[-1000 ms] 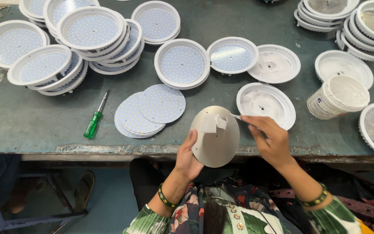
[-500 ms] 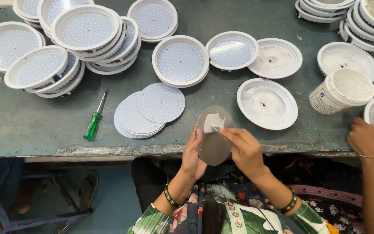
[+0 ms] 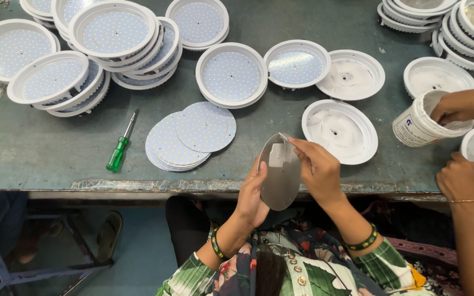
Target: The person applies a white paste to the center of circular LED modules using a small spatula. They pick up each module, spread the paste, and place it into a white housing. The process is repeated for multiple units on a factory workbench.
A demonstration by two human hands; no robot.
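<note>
My left hand (image 3: 252, 192) steadies the round grey metal disc (image 3: 280, 172) on edge; my right hand (image 3: 319, 170) pinches its rim at one o'clock, exposing its face.

The round grey metal disc (image 3: 280, 171) now stands edge-on below the empty white lamp housing (image 3: 340, 131), pinched by the right hand (image 3: 318, 167), while a co-worker's hand (image 3: 452, 108) reaches into the white tub (image 3: 417, 123) beside it.

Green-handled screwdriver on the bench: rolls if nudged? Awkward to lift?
The screwdriver probably rolls sideways: its handle looks round and it lies flat on the smooth bench. Likely light and stiff. It lies apart from the discs, leaving finger room.
</note>
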